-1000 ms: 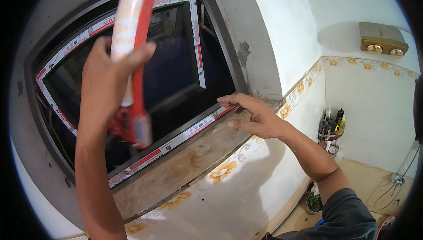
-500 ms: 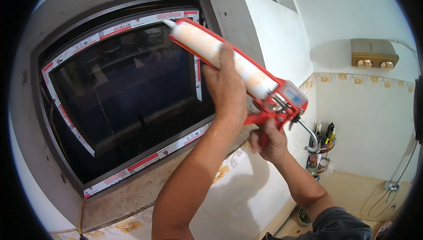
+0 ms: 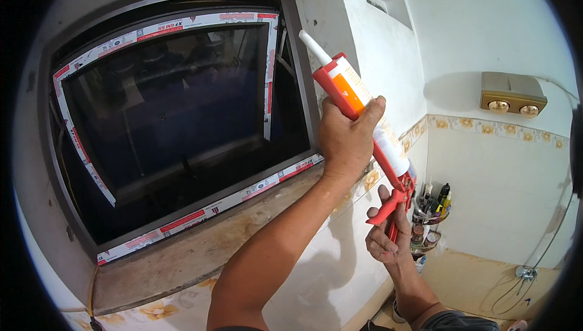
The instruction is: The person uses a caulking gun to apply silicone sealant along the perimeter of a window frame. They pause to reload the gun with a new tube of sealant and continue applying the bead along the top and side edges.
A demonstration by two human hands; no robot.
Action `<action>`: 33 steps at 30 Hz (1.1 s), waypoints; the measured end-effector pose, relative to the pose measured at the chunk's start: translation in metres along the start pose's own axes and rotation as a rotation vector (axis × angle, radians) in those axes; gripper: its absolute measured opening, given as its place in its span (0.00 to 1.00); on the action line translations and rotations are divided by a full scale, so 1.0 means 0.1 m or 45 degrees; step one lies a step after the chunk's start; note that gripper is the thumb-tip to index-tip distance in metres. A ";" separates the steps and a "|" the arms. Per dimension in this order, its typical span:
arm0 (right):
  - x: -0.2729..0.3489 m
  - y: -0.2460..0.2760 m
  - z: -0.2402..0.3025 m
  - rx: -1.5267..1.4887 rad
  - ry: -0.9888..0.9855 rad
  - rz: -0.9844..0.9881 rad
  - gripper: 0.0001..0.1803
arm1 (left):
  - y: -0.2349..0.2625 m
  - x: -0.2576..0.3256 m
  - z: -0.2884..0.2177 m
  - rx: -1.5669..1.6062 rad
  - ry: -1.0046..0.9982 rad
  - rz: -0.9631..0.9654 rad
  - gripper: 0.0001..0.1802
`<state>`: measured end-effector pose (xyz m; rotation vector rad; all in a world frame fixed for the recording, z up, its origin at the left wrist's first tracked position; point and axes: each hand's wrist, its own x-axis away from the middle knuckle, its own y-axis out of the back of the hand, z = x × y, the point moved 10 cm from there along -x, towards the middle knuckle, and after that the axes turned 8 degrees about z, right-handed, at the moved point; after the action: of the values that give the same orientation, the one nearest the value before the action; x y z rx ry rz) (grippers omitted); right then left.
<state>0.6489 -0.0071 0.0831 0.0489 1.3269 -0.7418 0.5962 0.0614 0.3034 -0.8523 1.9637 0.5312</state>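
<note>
A red caulking gun (image 3: 393, 180) is held up in front of me, loaded with a white and orange sealant tube (image 3: 354, 92). Its white nozzle (image 3: 313, 47) points up and left, beside the window frame's right side. My left hand (image 3: 347, 138) is closed around the middle of the barrel. Lower down, my right hand (image 3: 388, 237) grips the handle near the red trigger (image 3: 386, 208). To the left is a dark window (image 3: 164, 112) whose sash is tilted in its frame, with printed protective tape (image 3: 182, 22) along its edges.
A rough concrete sill (image 3: 164, 282) runs below the window, above flower-patterned tiles. At the right, a corner rack (image 3: 432, 240) carries several bottles. A two-bulb heater lamp (image 3: 514, 95) hangs on the far wall, above a shower valve (image 3: 527, 272).
The caulking gun has swung more upright, and its nozzle has moved right, off the window's upper corner. Both hands have gone with it, my right one lower.
</note>
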 end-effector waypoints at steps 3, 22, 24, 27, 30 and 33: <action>0.05 0.09 0.10 0.310 0.035 -0.140 0.31 | 0.02 0.00 0.05 0.055 0.019 -0.005 0.22; -1.40 -0.74 1.39 1.373 0.291 -0.022 0.31 | 1.02 -0.02 0.22 -1.245 0.337 0.935 0.40; -1.75 -0.84 1.42 1.534 0.271 -0.031 0.31 | 1.52 0.26 0.29 -1.537 0.442 0.979 0.42; -2.33 -1.06 1.57 1.722 0.205 0.001 0.31 | 1.99 0.65 0.55 -1.632 0.791 1.005 0.46; -2.77 -1.22 1.71 1.987 0.251 -0.092 0.30 | 2.10 1.01 0.77 -1.761 0.716 1.066 0.47; -3.17 -1.38 1.65 2.196 0.212 -0.074 0.32 | 2.11 1.11 0.84 -1.815 0.624 1.076 0.46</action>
<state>0.7037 -0.0397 0.4613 1.4501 0.4754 -1.7475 0.4480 0.2184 0.1720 -0.9152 2.1525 2.5943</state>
